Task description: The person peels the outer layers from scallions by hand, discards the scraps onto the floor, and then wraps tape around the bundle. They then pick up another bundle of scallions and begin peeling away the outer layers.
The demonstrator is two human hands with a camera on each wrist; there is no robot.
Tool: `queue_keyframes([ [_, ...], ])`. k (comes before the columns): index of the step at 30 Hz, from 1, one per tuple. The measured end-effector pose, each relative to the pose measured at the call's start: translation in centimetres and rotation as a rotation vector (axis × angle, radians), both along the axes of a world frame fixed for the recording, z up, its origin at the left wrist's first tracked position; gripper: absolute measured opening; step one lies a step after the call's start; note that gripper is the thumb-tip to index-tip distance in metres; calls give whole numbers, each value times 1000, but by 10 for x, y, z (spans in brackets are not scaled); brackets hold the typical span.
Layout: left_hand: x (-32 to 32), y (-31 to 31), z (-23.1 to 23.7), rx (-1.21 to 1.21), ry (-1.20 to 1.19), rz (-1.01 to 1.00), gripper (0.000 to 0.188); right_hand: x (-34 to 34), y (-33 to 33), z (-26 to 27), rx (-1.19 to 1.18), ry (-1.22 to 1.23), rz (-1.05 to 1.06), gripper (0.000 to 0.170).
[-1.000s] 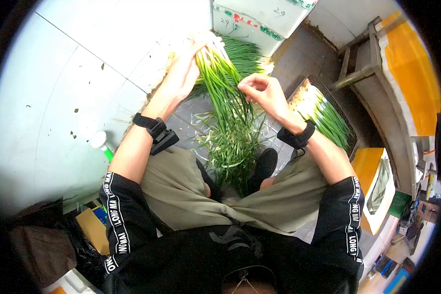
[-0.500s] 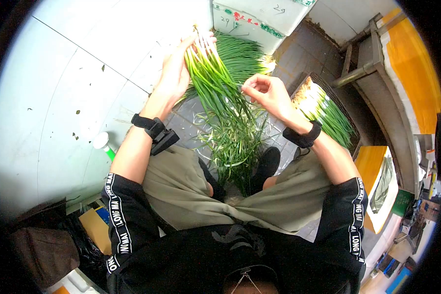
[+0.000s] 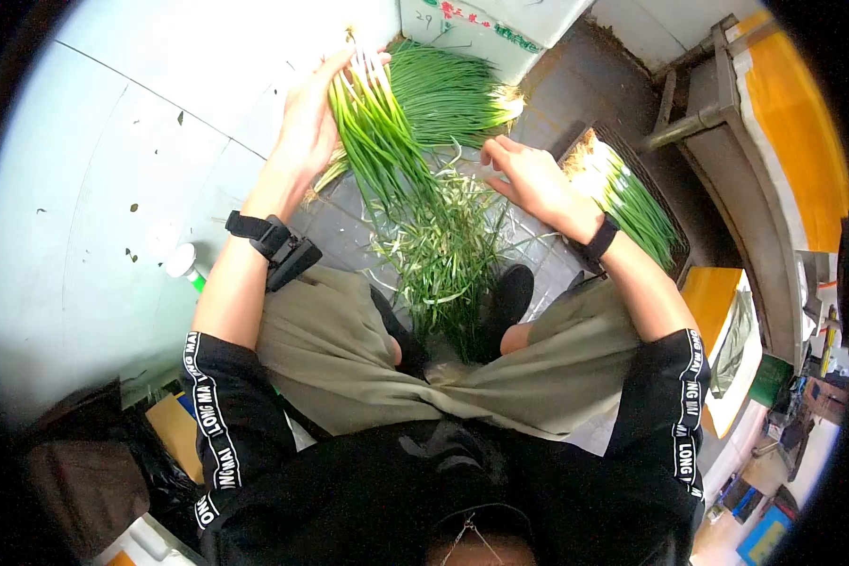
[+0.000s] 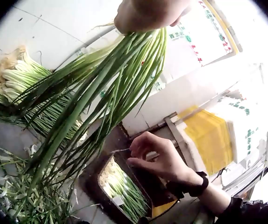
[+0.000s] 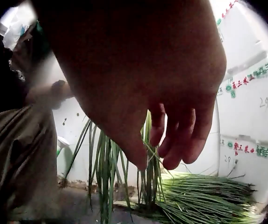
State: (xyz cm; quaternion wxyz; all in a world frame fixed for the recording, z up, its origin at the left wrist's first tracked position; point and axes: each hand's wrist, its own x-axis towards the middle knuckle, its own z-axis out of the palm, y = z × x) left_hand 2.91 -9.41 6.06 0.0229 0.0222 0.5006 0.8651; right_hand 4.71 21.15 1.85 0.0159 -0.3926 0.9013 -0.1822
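Note:
In the head view, my left hand (image 3: 308, 118) grips a bunch of green onions (image 3: 373, 123) near its pale root ends, the green leaves hanging down toward the floor. My right hand (image 3: 542, 189) is to the right of the bunch, its fingers loosely bent and apart. In the left wrist view a thin pale strand (image 4: 120, 150) lies at the right fingertips; whether it touches them I cannot tell. Beneath the held leaves is a heap of loose trimmed leaves (image 3: 443, 250). A pile of green onions (image 3: 443, 94) lies behind the held bunch.
White boxes (image 3: 481, 38) stand at the back by the tiled wall (image 3: 113, 189). A dark crate with green onions (image 3: 627, 198) is at the right, near a metal-framed table (image 3: 698, 123). The person's shoes (image 3: 511, 292) flank the leaf heap.
My left hand and its bunch have moved left, away from the right hand. The right fingers have loosened from a pinch beside the leaves and spread apart.

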Motion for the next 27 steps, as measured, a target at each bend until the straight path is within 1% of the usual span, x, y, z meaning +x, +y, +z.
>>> queue_keyframes([
  [3, 1, -2, -1, 11, 0, 14, 42, -3, 1, -9, 38, 0, -51, 21],
  [5, 2, -3, 0, -3, 14, -2, 43, -7, 1, -11, 303, -204, -106, 36],
  [6, 2, -5, -2, -5, 12, 3, 43, -5, 2, -13, 302, -205, -101, 36],
  [8, 1, -8, -5, -1, 27, -18, 44, 4, 6, -18, 493, -389, 29, 55],
  [9, 1, -9, -4, -11, 19, -28, 44, 5, 11, -30, 550, -420, 109, 68],
  [10, 2, -9, -3, -17, 15, -25, 44, 10, 15, -38, 479, -311, 154, 50],
  [12, 4, -8, 0, -21, 39, -59, 44, 14, 15, -45, 521, -159, 153, 36],
  [13, 5, -6, 1, -9, 43, -53, 43, 11, 11, -44, 518, -158, 157, 36],
  [15, 6, -3, 3, -9, 35, -49, 44, 2, 4, -39, 457, -188, 83, 28],
  [16, 6, -2, 4, -7, 28, -49, 44, 1, 2, -35, 456, -188, 83, 28],
  [18, 4, -1, -1, -1, 38, -50, 44, -2, -1, -28, 206, -128, 44, 27],
  [19, 3, -1, -2, 18, 25, -75, 45, -2, -1, -29, 154, -1, 88, 25],
  [21, 0, 1, -2, 33, 12, -107, 45, -2, -7, -25, 175, -42, 76, 23],
  [23, 1, 5, -1, 39, -31, -111, 40, 0, -8, -25, 199, -84, 63, 21],
  [25, 2, 9, 1, 12, -16, -116, 39, 0, -7, -34, 267, -186, 37, 33],
  [26, 2, 11, 2, -16, 2, -115, 39, 0, 1, -51, 266, -187, 34, 33],
  [27, 3, 12, 3, -17, 3, -115, 39, -1, 12, -76, 219, -276, 95, 39],
])
